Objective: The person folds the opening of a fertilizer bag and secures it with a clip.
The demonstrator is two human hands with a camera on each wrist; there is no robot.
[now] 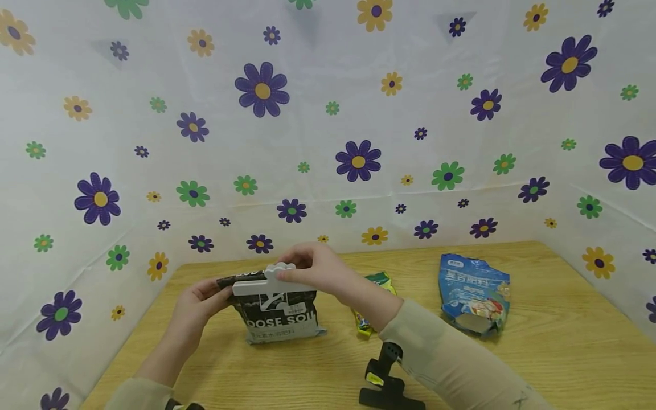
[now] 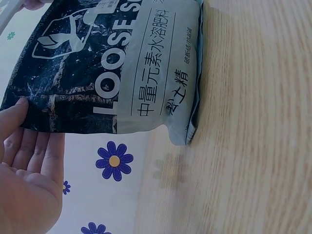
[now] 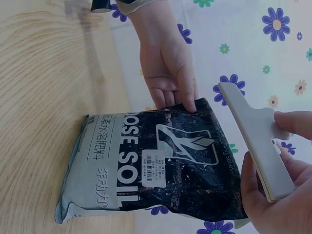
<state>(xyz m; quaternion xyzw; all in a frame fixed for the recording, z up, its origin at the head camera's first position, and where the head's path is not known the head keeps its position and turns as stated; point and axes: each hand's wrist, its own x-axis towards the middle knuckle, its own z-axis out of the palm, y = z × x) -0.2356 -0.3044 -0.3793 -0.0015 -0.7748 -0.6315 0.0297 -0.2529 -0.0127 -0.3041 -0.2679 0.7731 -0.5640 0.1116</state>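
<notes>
A black and grey packet printed "LOOSE SOIL" (image 1: pixel 279 327) stands upright on the wooden table, left of the middle. My left hand (image 1: pixel 192 310) pinches its upper left corner, thumb on the printed front and fingers behind, as the left wrist view shows. Between the thumb and fingers of my right hand (image 1: pixel 325 273) is a white bag clip (image 1: pixel 250 287) with a scalloped handle. In the right wrist view the clip (image 3: pixel 256 139) lies along the packet's top edge, with a gap between them at the near end. Whether its jaws are parted cannot be told.
Behind my right forearm lies a yellow and green packet (image 1: pixel 380 279), partly hidden. Farther right is a crumpled blue bag (image 1: pixel 474 290) on the table (image 1: pixel 569 324). Flower-printed cloth (image 1: pixel 318 131) hangs around the back and sides. A black camera mount (image 1: pixel 386 381) sits by my right wrist.
</notes>
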